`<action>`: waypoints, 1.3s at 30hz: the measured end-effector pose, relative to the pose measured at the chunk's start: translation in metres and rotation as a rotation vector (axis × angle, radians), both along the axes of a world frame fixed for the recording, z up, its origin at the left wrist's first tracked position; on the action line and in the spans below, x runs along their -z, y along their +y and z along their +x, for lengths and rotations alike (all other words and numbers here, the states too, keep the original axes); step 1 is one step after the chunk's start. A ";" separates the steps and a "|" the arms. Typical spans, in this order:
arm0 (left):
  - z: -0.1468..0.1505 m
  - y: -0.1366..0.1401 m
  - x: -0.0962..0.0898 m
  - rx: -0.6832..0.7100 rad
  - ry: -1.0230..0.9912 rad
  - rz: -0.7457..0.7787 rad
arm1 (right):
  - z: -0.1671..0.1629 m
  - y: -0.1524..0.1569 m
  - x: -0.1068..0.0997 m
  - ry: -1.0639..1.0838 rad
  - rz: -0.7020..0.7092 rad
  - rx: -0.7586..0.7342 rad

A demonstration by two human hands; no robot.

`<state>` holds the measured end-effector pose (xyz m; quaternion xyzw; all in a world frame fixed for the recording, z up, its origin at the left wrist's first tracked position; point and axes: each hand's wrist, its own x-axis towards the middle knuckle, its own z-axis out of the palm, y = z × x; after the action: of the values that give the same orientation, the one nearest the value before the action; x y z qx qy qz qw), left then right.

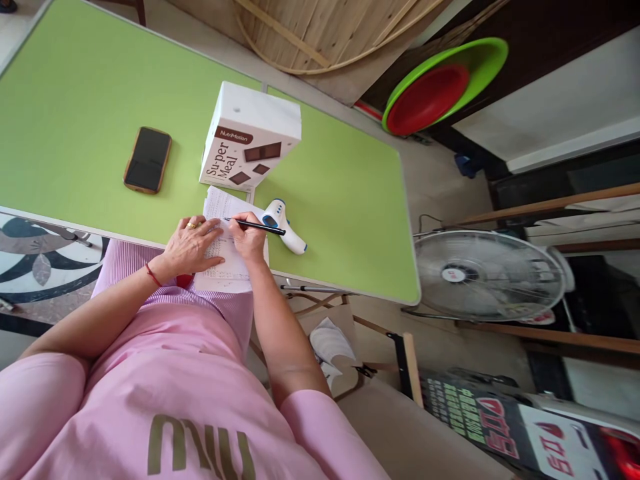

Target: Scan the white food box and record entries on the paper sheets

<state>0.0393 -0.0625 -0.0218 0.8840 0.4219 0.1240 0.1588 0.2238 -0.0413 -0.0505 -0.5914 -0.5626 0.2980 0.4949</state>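
Handwritten sheets of paper (229,257) lie at the near edge of the green table, partly overhanging it. My left hand (193,247) rests flat on them, fingers stretched out, with a ring on one finger. A black pen (265,227) is gripped in my right hand (249,239), its tip at the upper part of the page. Just right of that hand, a white and blue infrared thermometer (287,230) lies on its side. Behind the papers stands a white "Super Meal" box (250,137).
A phone (147,160) in a brown case lies on the green table (75,100), left of the box. Beyond the table's right end are a large fan (493,275) and green and red basins (427,100). A round wooden board (320,27) stands behind.
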 end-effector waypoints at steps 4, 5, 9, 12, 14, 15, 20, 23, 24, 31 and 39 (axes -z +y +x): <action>0.000 0.000 0.000 0.004 0.008 0.002 | 0.001 0.000 0.000 -0.006 -0.004 -0.009; 0.000 0.000 -0.001 0.003 0.007 0.002 | 0.001 0.000 0.000 -0.005 -0.004 -0.014; 0.001 -0.001 -0.001 0.002 0.007 0.004 | 0.001 0.000 0.000 -0.015 -0.013 -0.027; 0.001 -0.001 -0.001 -0.001 0.026 0.010 | 0.001 0.000 0.001 -0.020 0.000 -0.033; 0.001 -0.001 -0.001 -0.003 0.033 0.012 | 0.001 0.000 0.003 -0.024 0.025 -0.038; 0.001 0.000 -0.001 -0.003 0.033 0.011 | 0.001 0.000 0.004 -0.029 0.039 -0.040; 0.001 -0.001 -0.002 0.002 0.035 0.010 | 0.004 0.003 0.010 -0.089 0.094 -0.060; 0.001 -0.001 -0.003 0.003 0.048 0.018 | 0.005 0.004 0.014 -0.116 0.111 -0.063; 0.001 -0.001 -0.003 0.003 0.053 0.019 | 0.005 0.004 0.015 -0.116 0.117 -0.058; 0.001 -0.001 -0.005 0.005 0.089 0.023 | 0.004 0.005 0.017 -0.073 0.143 -0.005; 0.001 -0.001 -0.004 0.004 0.095 0.031 | 0.005 0.005 0.016 -0.079 0.137 -0.022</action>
<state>0.0404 -0.0636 -0.0183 0.8920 0.4253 0.0879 0.1252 0.2283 -0.0362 -0.0661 -0.5612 -0.6072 0.2408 0.5083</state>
